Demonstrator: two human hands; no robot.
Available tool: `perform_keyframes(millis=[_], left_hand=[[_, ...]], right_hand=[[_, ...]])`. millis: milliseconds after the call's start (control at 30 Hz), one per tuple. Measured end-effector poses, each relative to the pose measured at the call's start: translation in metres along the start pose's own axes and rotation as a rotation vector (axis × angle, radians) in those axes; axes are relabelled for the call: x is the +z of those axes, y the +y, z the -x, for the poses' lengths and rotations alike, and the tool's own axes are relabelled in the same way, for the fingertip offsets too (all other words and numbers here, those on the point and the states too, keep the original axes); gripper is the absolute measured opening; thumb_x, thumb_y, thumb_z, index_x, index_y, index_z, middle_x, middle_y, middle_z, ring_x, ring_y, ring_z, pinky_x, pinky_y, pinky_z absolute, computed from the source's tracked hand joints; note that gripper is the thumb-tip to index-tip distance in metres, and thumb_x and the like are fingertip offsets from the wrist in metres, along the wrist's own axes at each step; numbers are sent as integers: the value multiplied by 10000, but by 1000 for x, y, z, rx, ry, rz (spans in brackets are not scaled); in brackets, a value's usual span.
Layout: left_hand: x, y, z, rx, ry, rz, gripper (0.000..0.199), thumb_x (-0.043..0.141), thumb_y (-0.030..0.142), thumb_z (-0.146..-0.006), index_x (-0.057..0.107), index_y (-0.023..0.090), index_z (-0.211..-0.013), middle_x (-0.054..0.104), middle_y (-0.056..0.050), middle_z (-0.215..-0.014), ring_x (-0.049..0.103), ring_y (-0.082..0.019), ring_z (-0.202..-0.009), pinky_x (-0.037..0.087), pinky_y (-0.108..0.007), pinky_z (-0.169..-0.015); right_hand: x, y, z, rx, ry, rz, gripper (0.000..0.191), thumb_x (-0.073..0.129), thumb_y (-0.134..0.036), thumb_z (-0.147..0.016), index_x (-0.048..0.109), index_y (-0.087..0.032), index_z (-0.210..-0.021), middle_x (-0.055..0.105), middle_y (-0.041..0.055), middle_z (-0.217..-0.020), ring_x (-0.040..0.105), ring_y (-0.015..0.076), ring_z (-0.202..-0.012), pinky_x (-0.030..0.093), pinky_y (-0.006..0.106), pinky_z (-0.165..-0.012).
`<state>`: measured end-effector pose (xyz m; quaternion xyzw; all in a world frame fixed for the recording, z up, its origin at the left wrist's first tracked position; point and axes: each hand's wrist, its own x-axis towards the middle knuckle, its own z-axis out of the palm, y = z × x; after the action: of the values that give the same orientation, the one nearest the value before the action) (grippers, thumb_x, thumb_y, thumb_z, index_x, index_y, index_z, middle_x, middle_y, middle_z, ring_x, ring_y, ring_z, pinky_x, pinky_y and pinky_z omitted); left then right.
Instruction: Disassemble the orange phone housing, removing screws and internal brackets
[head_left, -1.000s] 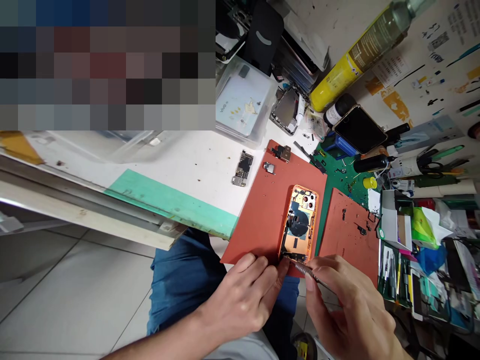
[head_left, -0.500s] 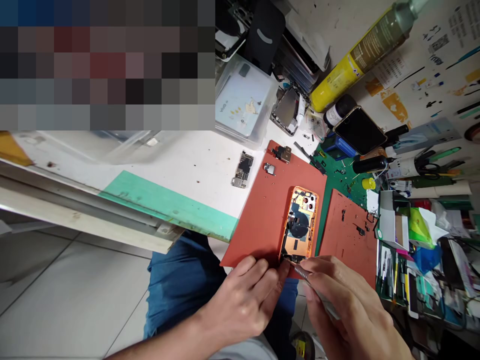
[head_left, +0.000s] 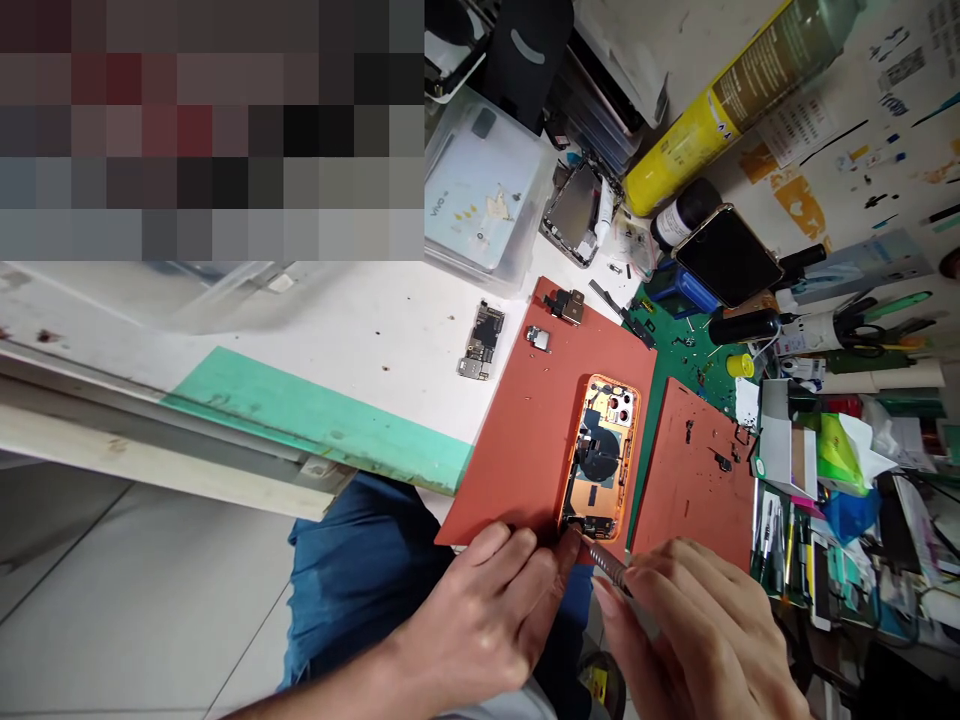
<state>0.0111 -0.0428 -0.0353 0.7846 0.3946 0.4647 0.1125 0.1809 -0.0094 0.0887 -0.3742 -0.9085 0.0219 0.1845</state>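
Note:
An orange phone housing (head_left: 600, 460), its inner side up, lies at the near edge of the red mat (head_left: 502, 440). Inside it show a dark round pad and black parts along the lower end. My left hand (head_left: 499, 600) has curled fingers, with the index finger and thumb pressed at the housing's lower left corner. My right hand (head_left: 697, 620) grips a slim tool with a ribbed grey handle (head_left: 609, 565). Its tip points to the housing's bottom edge by my left fingertip; the exact tip is hard to make out.
Camera modules (head_left: 566, 306) lie on the mat's far end, and a circuit board (head_left: 482, 340) sits left of it. A second red mat (head_left: 697, 470) carries small black parts. Behind stand a clear plastic box (head_left: 487, 190), a yellow spray can (head_left: 720, 120) and a dark-screened phone (head_left: 727, 255).
My right hand has drawn slightly down and away from the housing, and more of the ribbed handle shows. My left hand stays at the corner. The view has shifted a little.

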Motion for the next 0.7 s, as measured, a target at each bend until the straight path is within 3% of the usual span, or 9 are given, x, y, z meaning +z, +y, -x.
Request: perform_keyframes(millis=[133, 267, 400, 700], left_hand=[[-2, 1, 0, 5, -17, -19, 363, 378, 69, -1111, 713, -15, -1223, 669, -54, -800, 563, -220, -794, 407, -380, -756], [-3, 1, -1, 6, -13, -29, 369, 367, 59, -1108, 714, -11, -1212, 683, -64, -822, 572, -223, -812, 420, -382, -775], [-2, 1, -2, 6, 9, -27, 340, 392, 65, -1104, 714, -3, -1188, 660, -55, -783, 551, -219, -772, 412, -378, -747], [-1, 0, 0, 13, -6, -26, 336, 392, 50, -1096, 711, 1, -1189, 670, -67, -807, 557, -224, -794, 409, -381, -753]], right_hand=[[4, 1, 1, -18, 59, -14, 205, 667, 51, -898, 672, -119, -1012, 653, 18, -734, 564, 133, -617, 498, 298, -566], [3, 1, 3, 17, 33, -19, 221, 684, 37, -900, 684, -104, -1071, 695, 60, -814, 620, 158, -698, 533, 321, -634], [1, 0, 1, -20, -1, -27, 211, 682, 43, -901, 672, -110, -1046, 666, 26, -741, 562, 138, -635, 502, 306, -600], [-1, 2, -3, -18, -45, -50, 223, 661, 48, -930, 647, -85, -1108, 713, 83, -809, 587, 156, -678, 520, 330, -633]])
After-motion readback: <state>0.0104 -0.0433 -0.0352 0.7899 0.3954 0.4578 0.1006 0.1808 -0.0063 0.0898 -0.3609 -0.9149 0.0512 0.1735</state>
